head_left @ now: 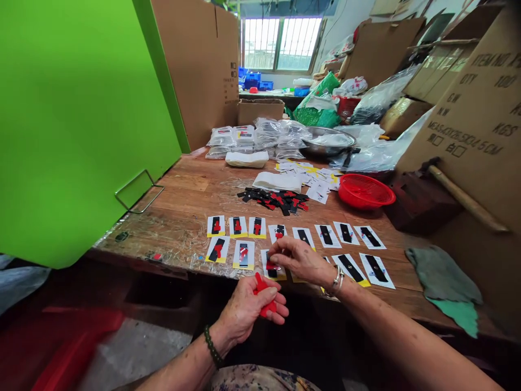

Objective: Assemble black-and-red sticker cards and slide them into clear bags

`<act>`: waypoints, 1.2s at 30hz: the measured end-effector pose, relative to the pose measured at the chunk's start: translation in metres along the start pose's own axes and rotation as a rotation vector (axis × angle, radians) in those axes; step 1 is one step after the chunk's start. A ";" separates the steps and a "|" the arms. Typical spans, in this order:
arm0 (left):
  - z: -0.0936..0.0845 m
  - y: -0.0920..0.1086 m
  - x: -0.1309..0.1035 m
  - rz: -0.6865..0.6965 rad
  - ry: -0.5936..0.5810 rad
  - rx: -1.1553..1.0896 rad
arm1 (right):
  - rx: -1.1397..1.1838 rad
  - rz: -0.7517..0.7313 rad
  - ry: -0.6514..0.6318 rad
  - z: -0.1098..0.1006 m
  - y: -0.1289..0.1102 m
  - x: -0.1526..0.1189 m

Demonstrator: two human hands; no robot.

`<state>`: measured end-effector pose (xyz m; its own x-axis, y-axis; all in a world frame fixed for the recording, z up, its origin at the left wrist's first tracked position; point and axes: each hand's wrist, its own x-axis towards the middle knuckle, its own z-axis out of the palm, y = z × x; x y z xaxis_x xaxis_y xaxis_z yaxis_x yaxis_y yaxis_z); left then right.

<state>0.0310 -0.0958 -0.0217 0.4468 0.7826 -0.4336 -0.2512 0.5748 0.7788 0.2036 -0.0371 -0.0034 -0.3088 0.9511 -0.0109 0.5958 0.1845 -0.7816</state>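
Note:
Red pieces (265,296) lie in my left hand (254,301), held under the thumb just off the table's front edge. My right hand (295,260) reaches over the front row, its fingertips pinched on a small red piece (272,264) at a white and yellow card with a black strip. Two rows of such cards stretch along the front. Those on the left, such as one card (243,255), carry a red piece on the black strip. On the right, cards like one at the end (377,270) show a black strip without red. Part of the front row is hidden under my right hand.
Behind the cards lies a pile of black and red pieces (279,200), with loose cards (319,182) and a red basket (366,191) beyond. Bagged packs (260,136) and a metal bowl (328,142) stand farther back. A grey cloth (443,274) lies at right.

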 end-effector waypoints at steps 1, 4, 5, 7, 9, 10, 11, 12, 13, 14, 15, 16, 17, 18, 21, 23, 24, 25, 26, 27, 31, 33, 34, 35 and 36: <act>0.003 0.000 0.000 0.005 -0.008 0.022 | 0.063 0.004 -0.062 0.001 -0.006 -0.005; 0.011 0.000 0.002 0.021 -0.043 0.080 | 0.171 0.030 -0.156 0.010 -0.021 -0.018; 0.013 0.000 0.002 0.022 -0.049 0.088 | 0.202 0.047 -0.159 0.012 -0.023 -0.021; 0.014 -0.002 0.002 0.021 -0.055 0.081 | 0.296 0.093 -0.157 0.015 -0.024 -0.024; 0.013 -0.003 0.002 0.010 -0.046 0.060 | 0.415 0.143 -0.155 0.011 -0.016 -0.022; 0.012 -0.003 0.002 0.002 -0.038 0.046 | 0.464 0.166 -0.133 0.006 -0.010 -0.019; 0.011 -0.002 0.001 -0.006 -0.028 0.031 | 0.494 0.186 -0.084 0.000 -0.002 -0.015; 0.010 -0.001 0.001 -0.014 -0.019 0.013 | 0.502 0.204 -0.012 -0.008 0.008 -0.010; 0.009 0.000 0.002 -0.019 -0.010 -0.009 | 0.489 0.218 0.069 -0.017 0.018 -0.005; 0.009 0.002 0.002 -0.023 -0.004 -0.034 | 0.457 0.229 0.148 -0.025 0.029 0.001; 0.009 0.005 0.003 -0.028 -0.003 -0.059 | 0.416 0.241 0.218 -0.033 0.040 0.007; 0.009 0.007 0.004 -0.033 -0.004 -0.083 | 0.373 0.254 0.266 -0.040 0.051 0.012; 0.009 0.009 0.006 -0.038 -0.008 -0.102 | 0.333 0.266 0.289 -0.045 0.060 0.017; 0.010 0.011 0.008 -0.041 -0.014 -0.113 | 0.299 0.274 0.294 -0.048 0.069 0.022; 0.012 0.013 0.013 -0.028 -0.031 -0.098 | 0.245 0.267 0.281 -0.047 0.085 0.030; 0.013 0.013 0.017 -0.014 -0.028 -0.065 | 0.235 0.258 0.282 -0.043 0.091 0.032; 0.014 0.012 0.018 -0.007 -0.023 -0.050 | 0.231 0.257 0.287 -0.042 0.093 0.033; 0.014 0.012 0.019 0.001 -0.017 -0.035 | 0.229 0.256 0.294 -0.042 0.096 0.033; 0.014 0.012 0.020 0.008 -0.010 -0.022 | 0.225 0.252 0.301 -0.042 0.098 0.033; 0.015 0.012 0.020 0.016 -0.005 -0.012 | 0.210 0.244 0.306 -0.042 0.100 0.033; 0.016 0.010 0.023 0.027 -0.008 0.024 | 0.081 0.221 0.309 -0.046 0.107 0.033; 0.017 0.009 0.024 0.022 -0.015 0.032 | 0.039 0.231 0.317 -0.047 0.109 0.033; 0.018 0.008 0.026 0.019 -0.013 0.033 | 0.033 0.237 0.319 -0.047 0.109 0.033; 0.019 0.008 0.026 0.017 -0.009 0.033 | 0.016 0.235 0.321 -0.047 0.107 0.032; 0.019 0.007 0.027 0.016 -0.006 0.034 | -0.018 0.224 0.334 -0.047 0.104 0.031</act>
<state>0.0582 -0.0749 -0.0193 0.4485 0.7899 -0.4183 -0.2287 0.5539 0.8006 0.2912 0.0229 -0.0557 0.0860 0.9960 0.0257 0.6347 -0.0349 -0.7720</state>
